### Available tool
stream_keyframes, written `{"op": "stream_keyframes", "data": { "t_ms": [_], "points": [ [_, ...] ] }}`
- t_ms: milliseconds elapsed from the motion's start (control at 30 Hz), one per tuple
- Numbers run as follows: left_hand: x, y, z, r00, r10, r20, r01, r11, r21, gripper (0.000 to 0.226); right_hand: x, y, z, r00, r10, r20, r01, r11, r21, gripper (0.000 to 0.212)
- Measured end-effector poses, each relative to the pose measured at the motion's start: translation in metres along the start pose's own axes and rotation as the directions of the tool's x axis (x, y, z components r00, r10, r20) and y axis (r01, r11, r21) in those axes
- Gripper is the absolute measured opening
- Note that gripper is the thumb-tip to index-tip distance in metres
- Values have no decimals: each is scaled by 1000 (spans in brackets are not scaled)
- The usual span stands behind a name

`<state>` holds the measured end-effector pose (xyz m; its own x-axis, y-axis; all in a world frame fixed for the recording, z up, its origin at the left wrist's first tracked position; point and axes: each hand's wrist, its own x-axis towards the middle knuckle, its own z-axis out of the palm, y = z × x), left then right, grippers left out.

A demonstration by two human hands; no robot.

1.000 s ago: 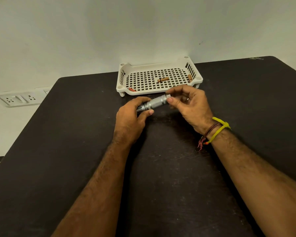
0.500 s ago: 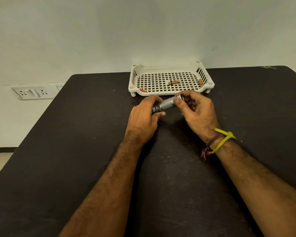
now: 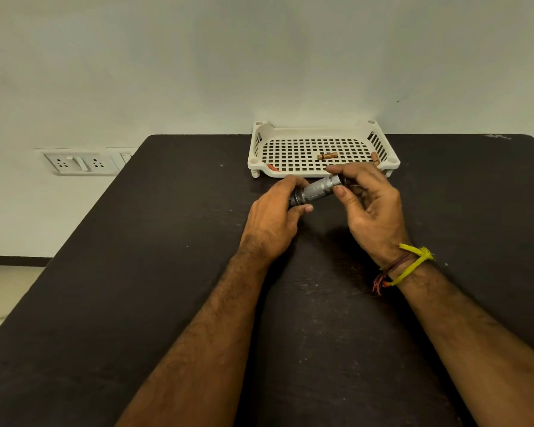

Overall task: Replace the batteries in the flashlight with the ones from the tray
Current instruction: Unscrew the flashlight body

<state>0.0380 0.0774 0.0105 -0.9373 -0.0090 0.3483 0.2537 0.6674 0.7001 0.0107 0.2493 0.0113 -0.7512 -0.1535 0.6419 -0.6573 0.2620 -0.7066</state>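
Observation:
A small silver knurled flashlight (image 3: pixel 316 190) lies tilted between both hands, just in front of the white perforated tray (image 3: pixel 318 131). My left hand (image 3: pixel 273 218) grips its lower left end. My right hand (image 3: pixel 369 208) pinches its upper right end between thumb and forefinger. In the tray lie a copper-coloured battery (image 3: pixel 327 155) near the middle, another battery (image 3: pixel 375 157) at the right wall, and a red one (image 3: pixel 272 167) at the front left corner. The flashlight's right tip is hidden behind my fingers.
The black table (image 3: pixel 167 272) runs back to a pale wall. A wall socket plate (image 3: pixel 80 161) sits left of the table's far corner. The table's left edge drops to the floor.
The view has shifted so the hands and tray sit further right and lower. Both hands keep hold of the flashlight; my right thumb and fingers have turned a little at its end.

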Motion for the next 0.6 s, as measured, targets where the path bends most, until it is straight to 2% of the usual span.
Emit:
{"op": "stream_keyframes", "data": {
  "t_ms": [200, 333, 433, 533, 600],
  "points": [
    [3, -3, 0, 999, 26, 18, -26, 999, -23, 33, -2, -3, -1, 999, -24, -23, 24, 999, 29, 35],
    [3, -3, 1, 1000, 27, 12, -26, 999, -28, 34, -5, -7, -1, 998, 24, -54, -21, 998, 56, 34],
    [3, -4, 3, 1000, 5, -10, -6, 999, -41, 35, -5, -7, -1, 975, 100, -196, -85, 993, 84, 36],
    [4, -7, 3, 999, -33, -39, 30, 997, -71, 32, -2, -1, -9, 903, 240, -358, -212, 970, 115, 22],
    [4, -9, 2, 997, -60, -44, 55, 991, -121, 30, -1, 9, -18, 853, 300, -426, -340, 940, -19, 17]
  ]
}}
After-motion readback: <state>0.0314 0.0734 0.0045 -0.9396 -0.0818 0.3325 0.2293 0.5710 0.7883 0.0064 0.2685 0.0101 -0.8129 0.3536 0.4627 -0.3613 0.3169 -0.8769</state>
